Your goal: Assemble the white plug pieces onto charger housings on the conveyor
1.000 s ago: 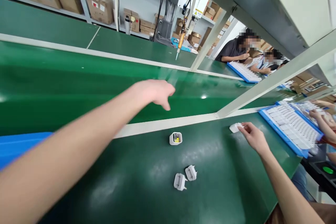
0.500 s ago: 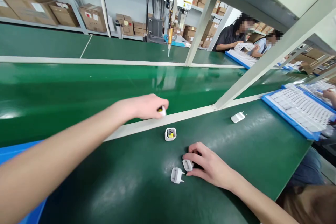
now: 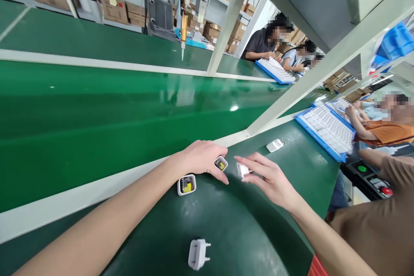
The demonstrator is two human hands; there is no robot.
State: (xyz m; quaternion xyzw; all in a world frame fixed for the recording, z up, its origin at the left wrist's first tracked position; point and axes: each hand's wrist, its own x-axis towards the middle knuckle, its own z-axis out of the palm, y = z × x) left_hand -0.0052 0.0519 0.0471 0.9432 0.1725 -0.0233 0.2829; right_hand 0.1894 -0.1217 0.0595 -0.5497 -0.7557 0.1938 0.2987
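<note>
My left hand (image 3: 205,159) is closed around a small white charger housing (image 3: 221,163) with its open end and the yellow and black part inside facing up; the thumb stretches out below it. Just to the right, my right hand (image 3: 268,177) pinches a white plug cap (image 3: 242,170) between thumb and fingers, a short gap from the housing. A second open charger housing (image 3: 186,185) stands on the table beneath my left wrist. Nearer to me lies another plug cap (image 3: 198,254), its two pins pointing right. A closed white charger (image 3: 275,145) rests beyond my right hand.
A green conveyor belt (image 3: 129,112) runs behind the table's pale rail (image 3: 97,205). A slanting metal post (image 3: 291,92) rises from the rail. Blue trays of white parts (image 3: 326,131) lie at right, near a co-worker in brown (image 3: 371,233). Other people sit farther off.
My left hand has come from over the rail to the table with the housing. My right hand has lifted the plug cap toward it. The view has shifted right.
</note>
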